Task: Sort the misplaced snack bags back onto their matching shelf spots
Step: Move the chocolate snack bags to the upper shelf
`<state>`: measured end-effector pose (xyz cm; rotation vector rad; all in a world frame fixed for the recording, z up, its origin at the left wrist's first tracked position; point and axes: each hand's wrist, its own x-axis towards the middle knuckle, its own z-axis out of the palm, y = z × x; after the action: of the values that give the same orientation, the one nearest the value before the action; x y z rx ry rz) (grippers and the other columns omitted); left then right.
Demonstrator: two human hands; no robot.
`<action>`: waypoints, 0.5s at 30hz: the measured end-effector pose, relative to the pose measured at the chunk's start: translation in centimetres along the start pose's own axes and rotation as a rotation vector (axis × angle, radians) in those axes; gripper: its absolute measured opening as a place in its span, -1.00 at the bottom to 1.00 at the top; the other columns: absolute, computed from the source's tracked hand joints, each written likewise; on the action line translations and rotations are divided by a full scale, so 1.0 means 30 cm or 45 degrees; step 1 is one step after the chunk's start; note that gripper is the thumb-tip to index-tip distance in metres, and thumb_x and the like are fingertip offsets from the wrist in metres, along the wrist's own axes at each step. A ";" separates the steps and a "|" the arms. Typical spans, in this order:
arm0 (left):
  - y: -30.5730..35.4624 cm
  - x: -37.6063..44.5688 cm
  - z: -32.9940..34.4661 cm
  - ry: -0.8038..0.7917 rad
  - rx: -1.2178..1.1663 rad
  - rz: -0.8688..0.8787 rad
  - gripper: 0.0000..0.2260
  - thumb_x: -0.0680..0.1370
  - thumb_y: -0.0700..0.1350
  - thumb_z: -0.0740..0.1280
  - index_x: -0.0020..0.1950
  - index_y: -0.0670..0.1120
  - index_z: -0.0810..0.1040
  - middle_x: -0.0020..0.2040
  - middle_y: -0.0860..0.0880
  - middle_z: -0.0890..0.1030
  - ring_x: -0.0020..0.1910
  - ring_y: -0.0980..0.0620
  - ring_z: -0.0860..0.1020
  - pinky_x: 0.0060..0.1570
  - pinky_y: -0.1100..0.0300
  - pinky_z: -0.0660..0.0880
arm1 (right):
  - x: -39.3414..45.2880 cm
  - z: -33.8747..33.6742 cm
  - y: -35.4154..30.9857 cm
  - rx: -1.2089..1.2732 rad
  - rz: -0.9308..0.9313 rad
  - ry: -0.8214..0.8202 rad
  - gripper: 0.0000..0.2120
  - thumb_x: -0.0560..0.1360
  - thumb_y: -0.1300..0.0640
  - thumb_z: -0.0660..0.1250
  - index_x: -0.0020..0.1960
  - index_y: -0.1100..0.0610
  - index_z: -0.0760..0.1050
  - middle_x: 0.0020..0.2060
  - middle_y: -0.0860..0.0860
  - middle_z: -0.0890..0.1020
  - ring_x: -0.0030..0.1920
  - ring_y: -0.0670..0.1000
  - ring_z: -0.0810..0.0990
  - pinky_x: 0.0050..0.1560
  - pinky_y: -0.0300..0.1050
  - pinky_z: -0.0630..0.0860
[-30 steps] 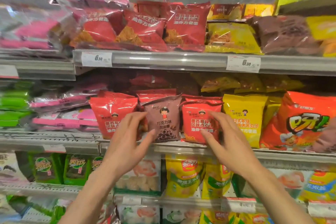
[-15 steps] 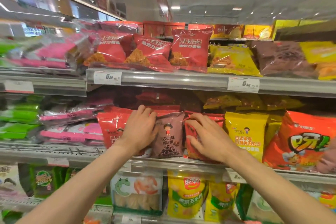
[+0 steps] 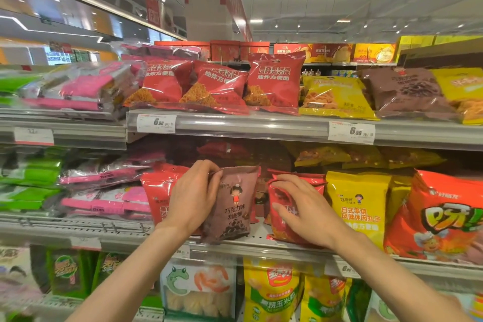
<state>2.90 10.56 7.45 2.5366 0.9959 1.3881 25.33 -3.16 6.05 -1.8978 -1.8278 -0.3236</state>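
Shelves of snack bags fill our view, and on the middle shelf (image 3: 261, 244) a brown chocolate snack bag (image 3: 233, 208) stands upright among red bags. Our left hand (image 3: 194, 197) curls around its left edge, fingers pinching the top corner. Our right hand (image 3: 305, 213) lies with fingers spread and bent on the red bag (image 3: 281, 230) just to its right, pressing its front
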 end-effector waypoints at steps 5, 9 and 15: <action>0.005 -0.029 -0.053 0.094 -0.259 -0.114 -0.91 0.65 -0.04 0.32 0.01 -0.03 0.57 -0.19 0.17 0.63 -0.20 0.28 0.59 -0.27 0.41 0.44 | 0.000 -0.011 -0.030 0.107 0.028 0.067 -0.50 0.60 -0.23 0.23 0.48 -0.06 0.40 0.45 -0.15 0.44 0.46 -0.15 0.35 0.49 -0.22 0.22; 0.002 -0.061 -0.063 0.108 -0.491 -0.256 -0.92 0.62 -0.05 0.35 0.00 -0.02 0.60 -0.16 0.14 0.66 -0.12 0.24 0.61 -0.15 0.26 0.51 | -0.002 -0.003 -0.085 0.216 0.062 0.000 -0.40 0.55 -0.32 0.22 0.51 -0.09 0.34 0.42 -0.15 0.47 0.43 -0.13 0.40 0.45 -0.09 0.37; 0.035 -0.100 -0.062 0.059 -0.772 -0.414 -0.94 0.62 -0.11 0.37 -0.01 -0.06 0.63 -0.12 0.06 0.68 -0.11 0.20 0.62 -0.19 0.40 0.52 | -0.008 0.068 -0.129 0.929 0.315 -0.210 -0.38 0.47 -0.28 0.39 0.45 -0.10 0.37 0.25 -0.17 0.64 0.18 -0.23 0.62 0.28 -0.14 0.56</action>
<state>0.82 7.59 6.75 1.8270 0.7882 1.3874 21.18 -2.39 4.87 -1.6094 -1.4839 0.5318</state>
